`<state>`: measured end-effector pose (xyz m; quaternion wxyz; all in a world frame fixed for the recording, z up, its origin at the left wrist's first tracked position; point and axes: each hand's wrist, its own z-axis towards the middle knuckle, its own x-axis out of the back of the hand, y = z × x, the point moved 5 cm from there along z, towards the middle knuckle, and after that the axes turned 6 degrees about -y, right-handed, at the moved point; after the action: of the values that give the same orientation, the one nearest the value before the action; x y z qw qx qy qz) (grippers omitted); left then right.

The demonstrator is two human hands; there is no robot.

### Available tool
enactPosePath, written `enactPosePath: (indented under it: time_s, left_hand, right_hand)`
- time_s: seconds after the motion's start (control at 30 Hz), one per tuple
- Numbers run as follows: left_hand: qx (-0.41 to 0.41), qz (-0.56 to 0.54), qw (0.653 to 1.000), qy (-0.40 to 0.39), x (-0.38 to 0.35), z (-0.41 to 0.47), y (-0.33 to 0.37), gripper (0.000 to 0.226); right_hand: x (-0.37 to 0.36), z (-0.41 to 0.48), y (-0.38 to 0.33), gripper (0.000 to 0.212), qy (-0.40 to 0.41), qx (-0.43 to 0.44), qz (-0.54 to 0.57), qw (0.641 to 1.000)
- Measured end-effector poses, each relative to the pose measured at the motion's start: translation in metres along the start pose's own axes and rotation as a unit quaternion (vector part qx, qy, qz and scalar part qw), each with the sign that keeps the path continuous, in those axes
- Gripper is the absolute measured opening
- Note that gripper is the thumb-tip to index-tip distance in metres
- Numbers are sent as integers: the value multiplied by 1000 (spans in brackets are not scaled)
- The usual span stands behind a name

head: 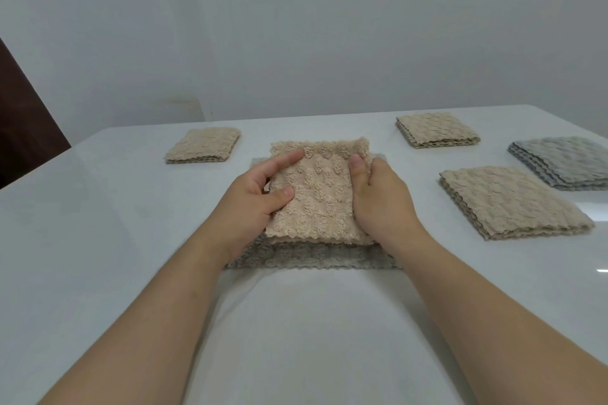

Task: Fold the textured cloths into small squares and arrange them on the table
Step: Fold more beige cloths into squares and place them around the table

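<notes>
A beige textured cloth (317, 194), folded to a small rectangle, is held in the middle of the table above a flat grey-beige cloth (312, 256). My left hand (253, 200) grips its left edge, thumb on top and forefinger stretched toward the far corner. My right hand (378, 197) grips its right edge with the thumb pressed on top. Three folded beige squares lie around: one far left (204, 145), one far right (437, 129), one near right (513, 200). A folded grey square (566, 159) sits at the right edge of the view.
The white glossy table (98, 223) ends at a pale wall behind. A dark brown panel (23, 128) stands beyond the table's left corner.
</notes>
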<state>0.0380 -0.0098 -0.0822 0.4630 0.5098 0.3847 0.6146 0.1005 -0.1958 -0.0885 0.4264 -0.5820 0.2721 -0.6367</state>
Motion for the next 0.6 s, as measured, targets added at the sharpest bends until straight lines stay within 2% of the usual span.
enactPosePath:
  time_s: [0.07, 0.17, 0.2, 0.3, 0.43, 0.5, 0.53, 0.6]
  left_hand:
    - [14, -27, 999, 15, -2, 0, 1, 71]
    - [112, -106, 986, 59, -3, 0, -8, 82]
    - [153, -151, 975, 58, -5, -1, -10, 76]
    - [202, -235, 950, 41, -15, -5, -7, 29]
    - [209, -280, 935, 56, -20, -2, -16, 38]
    - [194, -181, 956, 122, -12, 0, -23, 40]
    - [173, -76, 971, 144, -8, 1, -22, 46]
    - [123, 136, 967, 176, -5, -1, -13, 52]
  right_hand:
    - [1, -1, -2, 40, 6, 6, 5, 1000]
    - [4, -4, -7, 38, 17, 22, 5, 1000]
    - [5, -5, -9, 37, 19, 30, 5, 999]
    - [4, -7, -13, 37, 21, 47, 1, 999]
    - [2, -10, -17, 35, 21, 61, 11, 998]
    - [-1, -13, -20, 34, 22, 65, 14, 998]
    - [-3, -14, -20, 34, 21, 65, 15, 998]
    - [-5, -16, -21, 34, 21, 63, 17, 998]
